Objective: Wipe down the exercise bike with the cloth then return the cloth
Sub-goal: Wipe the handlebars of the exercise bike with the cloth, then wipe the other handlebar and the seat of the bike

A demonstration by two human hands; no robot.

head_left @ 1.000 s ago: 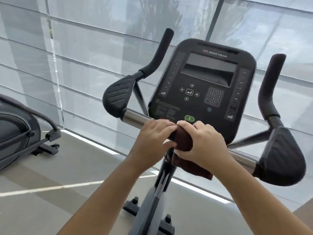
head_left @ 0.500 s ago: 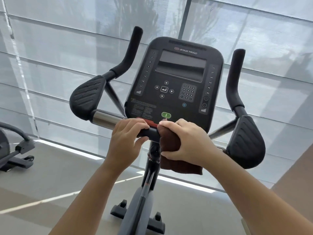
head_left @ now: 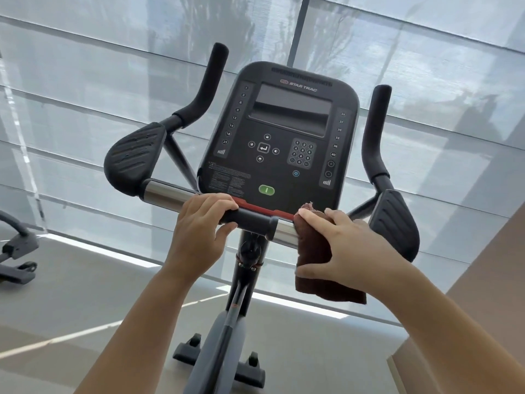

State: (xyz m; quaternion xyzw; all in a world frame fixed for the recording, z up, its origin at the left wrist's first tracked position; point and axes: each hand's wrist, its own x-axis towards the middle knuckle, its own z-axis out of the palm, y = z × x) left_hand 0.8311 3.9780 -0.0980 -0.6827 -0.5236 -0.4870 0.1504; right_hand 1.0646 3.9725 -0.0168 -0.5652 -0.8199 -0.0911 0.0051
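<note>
A black exercise bike stands before me, its console (head_left: 279,135) facing up at me with a dark screen and keypad. Under it runs the handlebar crossbar (head_left: 166,193), part chrome, part black. My left hand (head_left: 199,234) grips the crossbar left of the centre clamp. My right hand (head_left: 341,248) holds a dark brown cloth (head_left: 314,251) wrapped over the chrome section to the right of the clamp; the cloth's lower end hangs below the bar. Padded elbow rests (head_left: 133,160) and upright grips (head_left: 376,132) flank the console.
A window wall with translucent blinds (head_left: 85,95) fills the background. Part of another exercise machine (head_left: 17,251) stands at the left edge on the grey floor. The bike's post and front foot (head_left: 221,362) run down between my arms. A tan surface (head_left: 488,294) lies at right.
My right hand has slid the cloth rightward along the crossbar, from the centre clamp to the right chrome section. My left hand stays gripping the bar. The view has shifted so the bike sits more central.
</note>
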